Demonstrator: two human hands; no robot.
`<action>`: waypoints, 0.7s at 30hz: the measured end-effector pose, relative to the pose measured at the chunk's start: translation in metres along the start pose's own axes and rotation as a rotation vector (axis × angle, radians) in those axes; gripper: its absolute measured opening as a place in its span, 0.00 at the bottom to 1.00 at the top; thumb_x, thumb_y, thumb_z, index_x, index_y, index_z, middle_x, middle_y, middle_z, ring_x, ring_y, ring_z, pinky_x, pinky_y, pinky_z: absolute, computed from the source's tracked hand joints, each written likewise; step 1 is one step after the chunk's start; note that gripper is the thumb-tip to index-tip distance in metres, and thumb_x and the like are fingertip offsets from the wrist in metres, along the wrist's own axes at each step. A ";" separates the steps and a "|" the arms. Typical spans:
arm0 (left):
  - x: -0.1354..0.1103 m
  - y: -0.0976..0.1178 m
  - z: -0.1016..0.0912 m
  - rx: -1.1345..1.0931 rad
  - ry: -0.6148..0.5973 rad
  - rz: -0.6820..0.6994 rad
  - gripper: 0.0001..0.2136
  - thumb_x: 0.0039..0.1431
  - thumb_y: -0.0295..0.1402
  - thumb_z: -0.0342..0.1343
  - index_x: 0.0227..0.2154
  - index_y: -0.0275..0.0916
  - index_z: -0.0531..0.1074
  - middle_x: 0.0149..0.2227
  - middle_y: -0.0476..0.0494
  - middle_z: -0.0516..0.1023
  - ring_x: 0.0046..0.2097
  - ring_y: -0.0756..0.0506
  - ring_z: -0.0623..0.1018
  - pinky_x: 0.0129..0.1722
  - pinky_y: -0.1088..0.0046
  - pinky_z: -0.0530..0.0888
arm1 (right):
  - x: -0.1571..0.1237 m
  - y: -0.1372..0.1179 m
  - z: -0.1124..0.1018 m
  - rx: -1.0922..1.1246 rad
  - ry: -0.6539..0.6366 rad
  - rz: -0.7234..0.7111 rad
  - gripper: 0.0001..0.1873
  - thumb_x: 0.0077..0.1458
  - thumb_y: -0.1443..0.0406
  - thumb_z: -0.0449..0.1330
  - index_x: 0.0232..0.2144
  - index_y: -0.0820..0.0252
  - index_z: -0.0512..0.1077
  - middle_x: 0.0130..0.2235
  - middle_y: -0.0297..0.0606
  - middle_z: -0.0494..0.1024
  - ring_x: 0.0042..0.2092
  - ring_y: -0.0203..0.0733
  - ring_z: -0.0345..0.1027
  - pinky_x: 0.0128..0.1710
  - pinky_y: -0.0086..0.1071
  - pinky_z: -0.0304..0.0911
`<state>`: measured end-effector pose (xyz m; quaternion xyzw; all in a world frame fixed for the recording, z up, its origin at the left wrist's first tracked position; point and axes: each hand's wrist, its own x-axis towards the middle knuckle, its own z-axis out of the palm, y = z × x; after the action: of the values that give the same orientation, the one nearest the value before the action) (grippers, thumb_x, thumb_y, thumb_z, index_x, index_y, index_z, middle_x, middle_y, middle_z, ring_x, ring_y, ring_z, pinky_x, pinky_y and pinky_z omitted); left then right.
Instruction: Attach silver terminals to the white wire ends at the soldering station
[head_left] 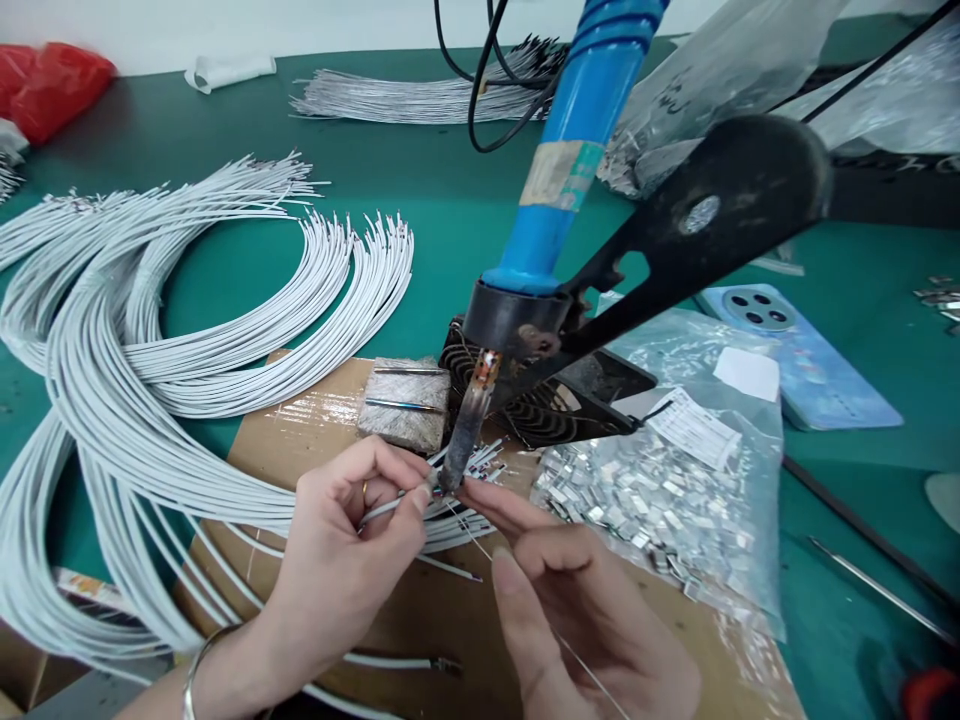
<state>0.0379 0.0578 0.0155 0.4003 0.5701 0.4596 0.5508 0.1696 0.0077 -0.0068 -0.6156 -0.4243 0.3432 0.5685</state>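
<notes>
My left hand [349,545] pinches a white cable [384,512] near its stripped end, close under the dark tip of a soldering iron [551,195]. The iron has a blue handle and points down from a black holder [697,215]. In my right hand [592,610], thumb and fingers are closed on a thin solder wire [581,662], which runs up toward the iron's tip. Fingertips and the tip partly hide the joint, so I cannot tell exactly what touches. More white cable ends lie just behind my fingers.
Coiled white cables [172,440] fill the left side. A cleaning pad [405,425] and a black fan [547,410] stand behind the tip. To the right lie a plastic bag of metal connector shells [652,510], a blue phone [817,360] and a screwdriver [877,585].
</notes>
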 end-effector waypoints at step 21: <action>0.001 0.000 -0.001 0.012 -0.008 -0.003 0.06 0.53 0.22 0.66 0.25 0.36 0.76 0.32 0.49 0.81 0.22 0.58 0.63 0.22 0.84 0.61 | 0.000 0.000 0.003 0.053 0.011 0.035 0.12 0.61 0.71 0.65 0.27 0.54 0.72 0.46 0.39 0.90 0.40 0.38 0.86 0.38 0.22 0.76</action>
<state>0.0373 0.0585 0.0150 0.4048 0.5713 0.4538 0.5512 0.1670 0.0086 -0.0073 -0.6097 -0.4009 0.3608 0.5809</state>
